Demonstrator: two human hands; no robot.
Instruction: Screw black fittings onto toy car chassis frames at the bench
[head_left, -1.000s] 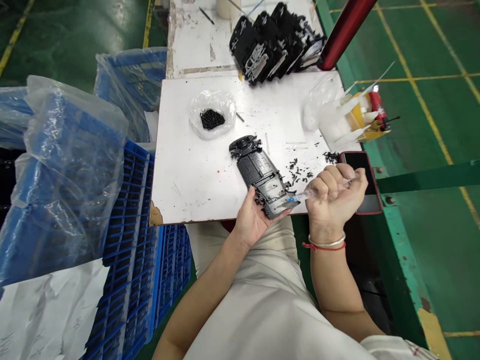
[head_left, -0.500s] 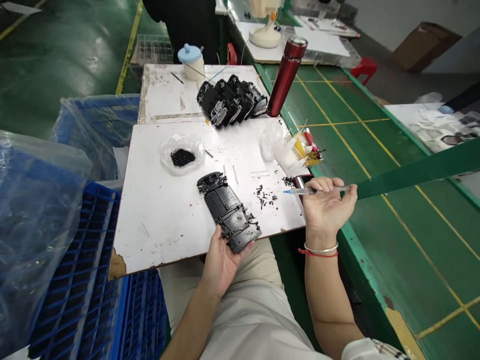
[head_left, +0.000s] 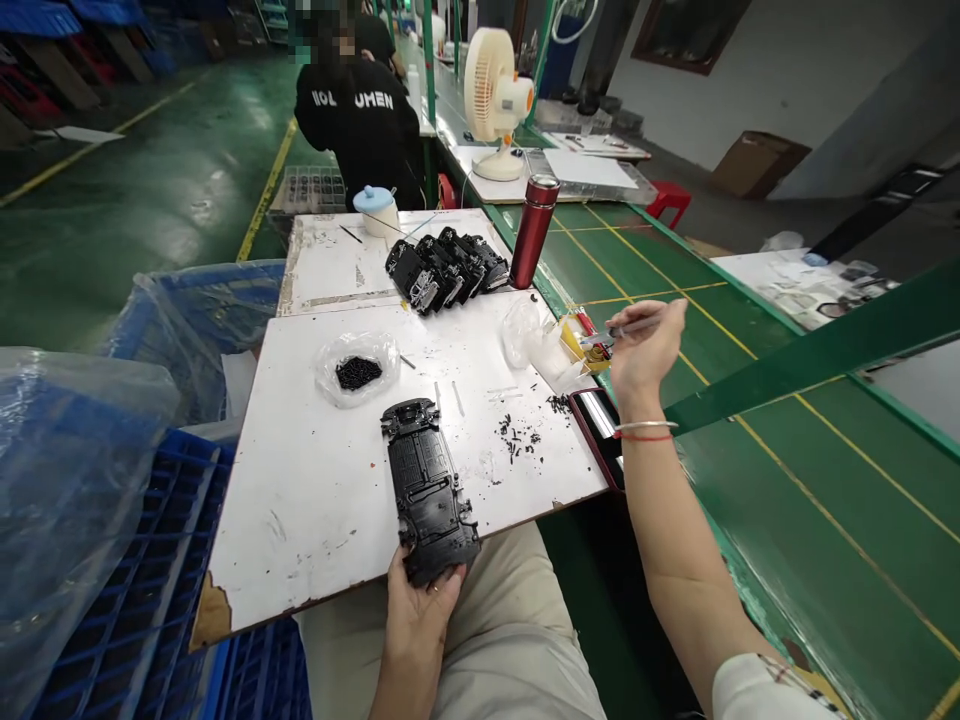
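Note:
My left hand (head_left: 421,610) grips the near end of a black model car chassis (head_left: 429,490), whose far end reaches over the white tabletop. Raised at the right, my right hand (head_left: 645,350) is closed on a slim clear syringe (head_left: 634,326); its tip points left, above a small yellow box (head_left: 574,340) with tools in it. Small black parts (head_left: 517,438) lie scattered between the chassis and my right arm. A clear plastic bag (head_left: 382,350) holds a heap of small black pieces (head_left: 358,373). Several more black chassis (head_left: 446,268) lean in a row farther back.
A red flask (head_left: 534,232) stands at the table's right edge, with a lidded cup (head_left: 376,212) at the back. Blue crates (head_left: 142,560) flank the left side. A green conveyor (head_left: 675,300) runs along the right. A person in black (head_left: 360,130) sits ahead, near a fan (head_left: 491,100).
The view has tilted up, showing the fan and the person ahead. My right hand has moved with the syringe from beside the scattered parts to the yellow box. The chassis is turned straighter.

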